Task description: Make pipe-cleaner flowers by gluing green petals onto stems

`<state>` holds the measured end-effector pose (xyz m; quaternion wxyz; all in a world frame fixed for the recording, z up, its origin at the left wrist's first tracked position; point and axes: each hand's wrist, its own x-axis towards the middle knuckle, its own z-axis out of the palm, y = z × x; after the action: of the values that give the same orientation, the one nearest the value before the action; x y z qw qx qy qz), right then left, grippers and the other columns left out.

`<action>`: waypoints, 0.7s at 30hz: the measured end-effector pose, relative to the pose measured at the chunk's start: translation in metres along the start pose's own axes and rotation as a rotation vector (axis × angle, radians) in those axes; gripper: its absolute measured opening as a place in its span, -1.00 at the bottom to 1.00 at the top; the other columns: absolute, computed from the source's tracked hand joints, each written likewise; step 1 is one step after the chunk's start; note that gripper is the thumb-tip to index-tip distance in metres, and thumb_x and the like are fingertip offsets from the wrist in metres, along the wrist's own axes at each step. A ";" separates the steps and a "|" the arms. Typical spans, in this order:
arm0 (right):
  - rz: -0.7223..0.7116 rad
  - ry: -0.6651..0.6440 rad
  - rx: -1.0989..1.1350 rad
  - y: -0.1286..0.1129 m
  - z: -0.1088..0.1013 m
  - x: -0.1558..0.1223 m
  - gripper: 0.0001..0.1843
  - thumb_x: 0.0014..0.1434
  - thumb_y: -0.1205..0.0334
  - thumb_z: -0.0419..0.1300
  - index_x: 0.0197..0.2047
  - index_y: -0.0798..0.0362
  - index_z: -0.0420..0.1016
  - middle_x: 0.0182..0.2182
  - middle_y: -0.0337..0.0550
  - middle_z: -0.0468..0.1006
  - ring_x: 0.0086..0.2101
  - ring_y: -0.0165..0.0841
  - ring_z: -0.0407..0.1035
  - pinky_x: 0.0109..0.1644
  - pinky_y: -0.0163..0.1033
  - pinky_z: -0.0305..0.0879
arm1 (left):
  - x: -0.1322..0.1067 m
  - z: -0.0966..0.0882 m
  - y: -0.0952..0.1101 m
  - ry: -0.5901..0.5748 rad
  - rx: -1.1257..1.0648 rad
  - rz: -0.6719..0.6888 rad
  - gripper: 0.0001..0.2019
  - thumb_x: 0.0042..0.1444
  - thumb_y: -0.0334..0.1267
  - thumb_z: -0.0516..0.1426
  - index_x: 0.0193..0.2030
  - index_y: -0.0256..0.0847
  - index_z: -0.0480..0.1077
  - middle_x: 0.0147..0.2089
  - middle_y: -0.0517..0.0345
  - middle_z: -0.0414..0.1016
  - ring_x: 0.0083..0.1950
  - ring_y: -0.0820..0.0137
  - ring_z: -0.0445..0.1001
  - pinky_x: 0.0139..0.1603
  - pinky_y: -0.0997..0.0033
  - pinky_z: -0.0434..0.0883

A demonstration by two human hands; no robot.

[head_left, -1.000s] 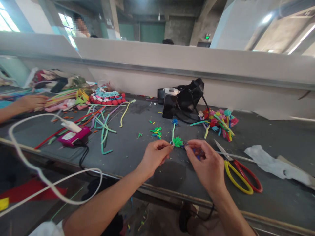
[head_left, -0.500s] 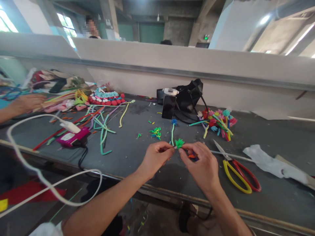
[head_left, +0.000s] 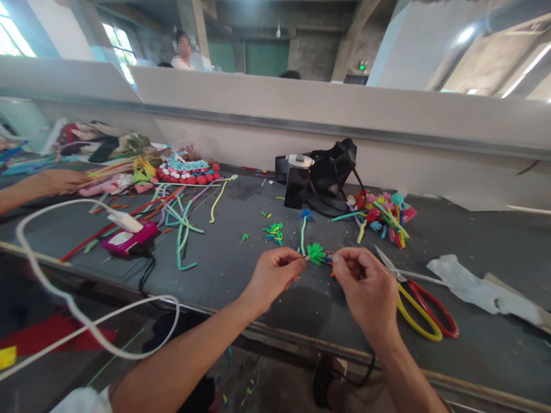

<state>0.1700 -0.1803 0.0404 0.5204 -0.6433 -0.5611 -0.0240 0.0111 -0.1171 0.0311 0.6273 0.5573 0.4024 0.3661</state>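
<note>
My left hand [head_left: 273,274] and my right hand [head_left: 365,284] meet over the near part of the dark table [head_left: 241,269]. Between their pinched fingertips sits a small green pipe-cleaner flower [head_left: 316,252]. The left fingers pinch its stem end. The right fingers are closed on the other side, with a bit of red and blue showing under them. A blue flower on a green stem [head_left: 303,225] lies just behind the hands.
Two scissors, yellow-handled and red-handled [head_left: 419,312], lie right of my right hand. A pile of finished flowers [head_left: 383,215] and a black bag [head_left: 331,169] with a phone [head_left: 296,184] stand behind. Loose pipe cleaners [head_left: 181,221], a pink device [head_left: 127,238] with a white cable, and another person's hand [head_left: 55,180] are at left.
My right hand drew slightly right, away from my left hand, after closing in half a second ago. The green flower stays between the fingertips.
</note>
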 end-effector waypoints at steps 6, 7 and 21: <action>-0.117 -0.489 0.364 -0.006 -0.022 -0.002 -0.63 0.22 0.25 0.13 -0.62 0.03 0.24 -0.64 -0.34 0.25 -0.57 -0.47 0.18 -0.46 -0.34 0.15 | 0.002 -0.004 -0.001 0.018 -0.067 -0.008 -0.75 0.00 -0.09 0.25 -0.39 -0.27 0.44 -0.63 0.33 0.27 -0.67 0.62 0.09 -0.68 0.56 -0.02; -0.192 -0.606 0.375 -0.007 -0.024 -0.003 -0.62 0.19 0.28 0.16 -0.64 0.03 0.22 -0.63 -0.34 0.26 -0.55 -0.47 0.20 -0.42 -0.34 0.18 | 0.002 -0.005 -0.001 0.018 -0.079 -0.005 -0.75 0.00 -0.09 0.25 -0.40 -0.27 0.44 -0.63 0.34 0.26 -0.67 0.62 0.10 -0.68 0.56 -0.02; -0.127 -0.274 0.098 0.009 -0.008 -0.015 -0.87 0.23 0.22 0.19 -0.32 -0.01 0.56 -0.48 -0.29 0.56 -0.54 -0.44 0.36 -0.42 -0.36 0.31 | 0.001 -0.001 0.002 -0.046 -0.221 -0.082 -0.77 0.02 -0.13 0.24 -0.41 -0.25 0.38 -0.60 0.33 0.28 -0.70 0.65 0.07 -0.71 0.57 -0.08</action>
<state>0.1758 -0.1945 0.0292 0.4670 -0.5777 -0.6669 0.0584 0.0108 -0.1152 0.0325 0.7085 0.4760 0.3673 0.3695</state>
